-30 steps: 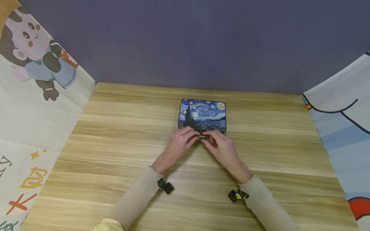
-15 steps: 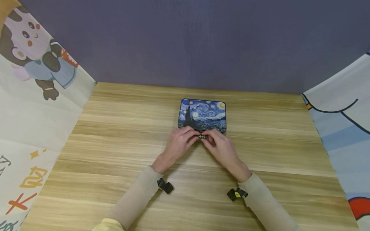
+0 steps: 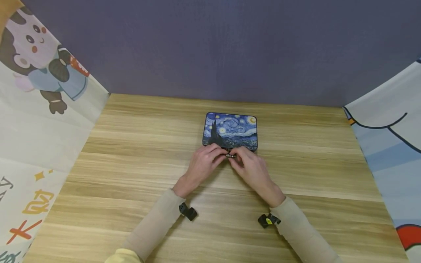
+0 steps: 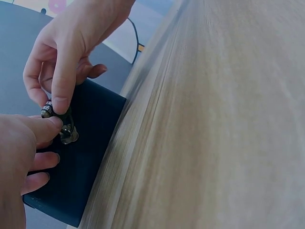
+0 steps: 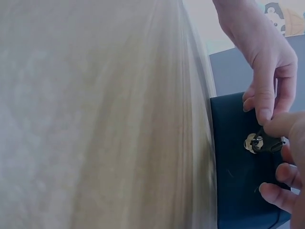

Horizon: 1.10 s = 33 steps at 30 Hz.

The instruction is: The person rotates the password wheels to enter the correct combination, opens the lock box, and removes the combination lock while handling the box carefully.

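A person's left hand (image 3: 205, 160) and right hand (image 3: 251, 166) pinch a small, dark metal combination padlock (image 5: 271, 143) between thumbs and fingertips, the two grips nearly meeting. Banded dials (image 4: 46, 109) show at one end of the lock, their markings too small to read. The lock sits at a shiny silver metal clasp (image 4: 70, 137) on the front of a dark, rectangular, round-cornered box (image 3: 230, 129), its lid printed with a swirling blue night sky, yellow stars, a crescent moon and a black cypress. Fingers cover much of the lock; whether its shackle passes through the clasp cannot be told.

The box rests on a pale, wood-grained tabletop (image 3: 131, 164), toward the far edge, below a plain slate-blue panel (image 3: 223, 47). Beige sleeves (image 3: 154, 223) reach in from the near side, with a small black device (image 3: 188, 212) at the left wrist and another (image 3: 269, 220), marked in yellow, at the right.

At left, a white printed sheet (image 3: 42, 146) carries a cartoon figure, an orange character (image 3: 37, 202) that appears to read "财", a red one (image 3: 23, 232) resembling "大", and grey lettering cut off by the frame edge. At right hangs a blue-and-white cartoon-printed sheet (image 3: 388, 153).
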Available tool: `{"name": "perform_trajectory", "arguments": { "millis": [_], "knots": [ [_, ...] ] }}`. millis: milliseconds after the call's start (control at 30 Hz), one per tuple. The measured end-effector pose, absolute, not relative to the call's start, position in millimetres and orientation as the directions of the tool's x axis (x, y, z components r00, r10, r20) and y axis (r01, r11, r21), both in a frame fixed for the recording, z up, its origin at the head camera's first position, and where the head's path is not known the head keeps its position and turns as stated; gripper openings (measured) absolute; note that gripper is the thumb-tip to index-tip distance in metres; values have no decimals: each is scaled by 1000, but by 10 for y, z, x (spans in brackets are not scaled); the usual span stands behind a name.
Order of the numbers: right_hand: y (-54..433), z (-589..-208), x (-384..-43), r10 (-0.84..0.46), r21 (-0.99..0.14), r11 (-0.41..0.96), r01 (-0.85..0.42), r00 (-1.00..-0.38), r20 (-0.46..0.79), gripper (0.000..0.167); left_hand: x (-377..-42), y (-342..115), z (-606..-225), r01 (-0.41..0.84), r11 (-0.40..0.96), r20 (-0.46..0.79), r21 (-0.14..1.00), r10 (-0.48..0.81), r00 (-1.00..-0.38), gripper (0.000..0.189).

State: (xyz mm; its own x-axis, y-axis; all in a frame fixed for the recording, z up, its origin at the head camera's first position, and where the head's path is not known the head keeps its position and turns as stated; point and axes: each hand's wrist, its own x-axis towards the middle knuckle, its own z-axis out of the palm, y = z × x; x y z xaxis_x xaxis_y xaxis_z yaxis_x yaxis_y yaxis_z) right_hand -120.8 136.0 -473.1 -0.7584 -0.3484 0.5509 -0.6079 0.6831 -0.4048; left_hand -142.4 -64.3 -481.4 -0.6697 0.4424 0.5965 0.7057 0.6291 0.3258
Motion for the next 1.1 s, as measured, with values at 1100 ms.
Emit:
{"name": "perform_trajectory", "arguments": {
  "millis": [1100],
  "knots": [
    [1349, -4735, -1214, -366, -360, 695, -622, -737, 568, 22, -1421, -643, -4801, 696, 639, 566, 329, 456, -686, 12]
  ]
}}
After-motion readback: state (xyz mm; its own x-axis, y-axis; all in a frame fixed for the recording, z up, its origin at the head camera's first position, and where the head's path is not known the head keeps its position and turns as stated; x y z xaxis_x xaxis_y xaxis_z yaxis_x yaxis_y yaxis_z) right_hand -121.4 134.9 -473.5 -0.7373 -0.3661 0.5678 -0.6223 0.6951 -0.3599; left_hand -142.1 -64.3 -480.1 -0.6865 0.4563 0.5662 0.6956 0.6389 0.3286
